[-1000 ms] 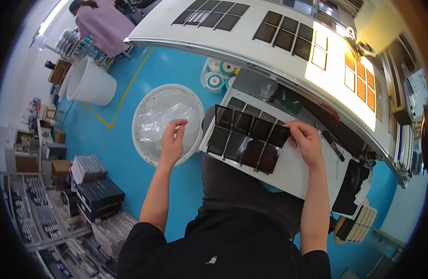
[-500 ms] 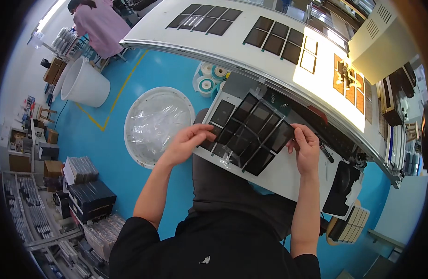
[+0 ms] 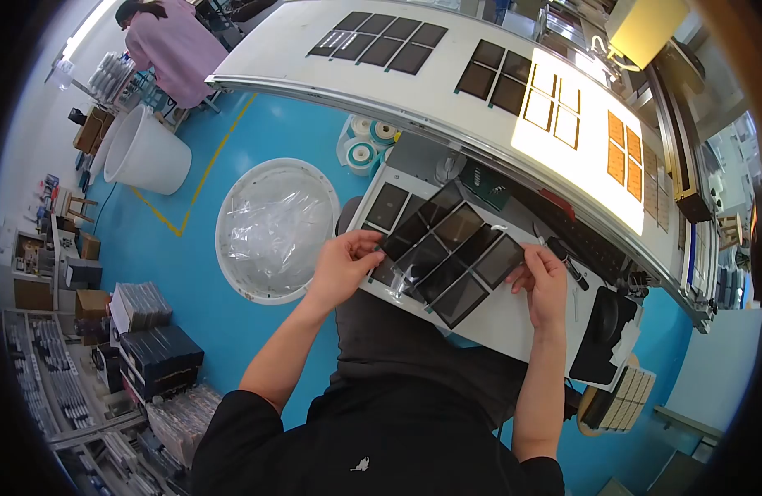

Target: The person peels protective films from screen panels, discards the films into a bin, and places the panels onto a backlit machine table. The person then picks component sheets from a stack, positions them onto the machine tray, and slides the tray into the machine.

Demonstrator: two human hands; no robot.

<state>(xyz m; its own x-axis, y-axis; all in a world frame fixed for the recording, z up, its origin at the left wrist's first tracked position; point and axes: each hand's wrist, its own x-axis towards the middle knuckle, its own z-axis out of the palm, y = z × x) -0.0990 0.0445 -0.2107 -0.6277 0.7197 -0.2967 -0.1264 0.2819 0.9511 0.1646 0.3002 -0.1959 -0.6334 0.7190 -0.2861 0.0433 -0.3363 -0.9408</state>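
Head camera view, looking down: a dark, gridded sheet [image 3: 472,277] is held tilted between a person's two bare hands, above a small white bench [image 3: 501,335] where another dark panel [image 3: 386,206] lies partly beneath it. Supported only near opposite corners, the sheet could bend or slip if the hands pull unevenly or one pinch loosens; dipping too low, its edge might scrape the panel below. The left hand's [image 3: 344,266] grip has thumb and fingers together, clamped on the left corner. The right hand's [image 3: 544,283] grip pinches the right corner, its other fingers loosely curled.
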